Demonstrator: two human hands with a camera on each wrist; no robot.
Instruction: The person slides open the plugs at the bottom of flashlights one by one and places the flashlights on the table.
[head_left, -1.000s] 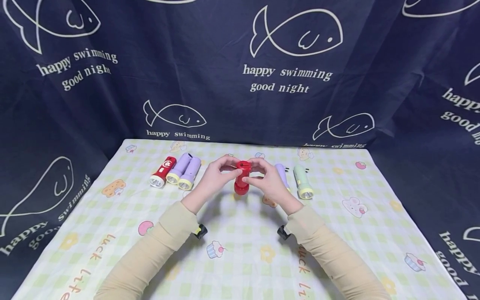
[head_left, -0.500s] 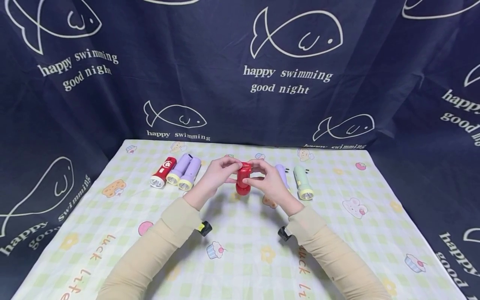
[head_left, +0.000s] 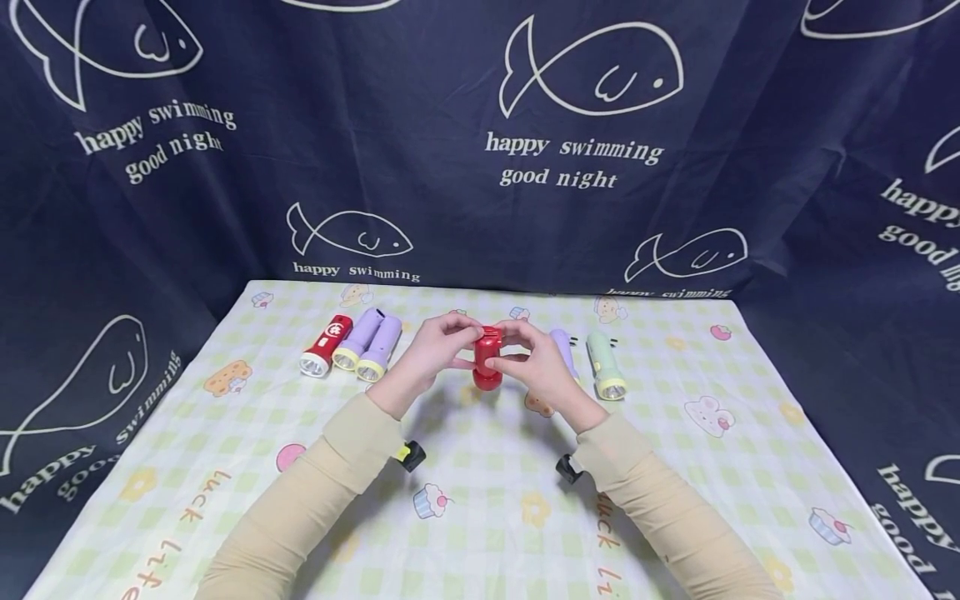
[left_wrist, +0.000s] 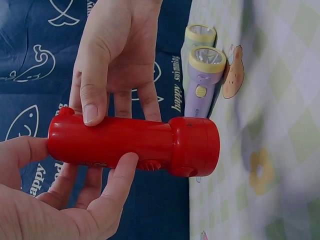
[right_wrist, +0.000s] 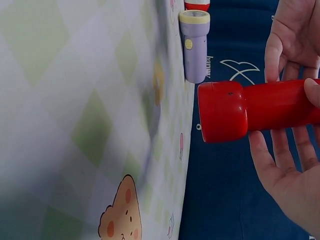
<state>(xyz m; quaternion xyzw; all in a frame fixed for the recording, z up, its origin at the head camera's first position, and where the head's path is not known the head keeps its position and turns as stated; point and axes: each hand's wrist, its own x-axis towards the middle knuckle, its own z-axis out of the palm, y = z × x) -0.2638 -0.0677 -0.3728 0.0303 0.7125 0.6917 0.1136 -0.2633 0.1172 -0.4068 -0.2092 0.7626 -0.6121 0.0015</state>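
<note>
A red flashlight is held above the table, its wide head pointing down and its tail up. My left hand grips it from the left, fingertips at the tail end. From the right, my right hand pinches the body, with the thumb against its middle. The left wrist view shows the flashlight side-on, a left fingertip beside its ribbed switch and the right thumb on the body. Seen in the right wrist view, the flashlight head is free of fingers.
To the left lie a red flashlight with a white head and two purple ones. On the right are a purple flashlight, partly hidden by my hand, and a green one. A dark blue curtain hangs behind the table.
The left thumb has moved from the front of the body up to the tail, changing that hand's grip. The flashlight has tipped a little more upright. My right hand keeps its hold.
</note>
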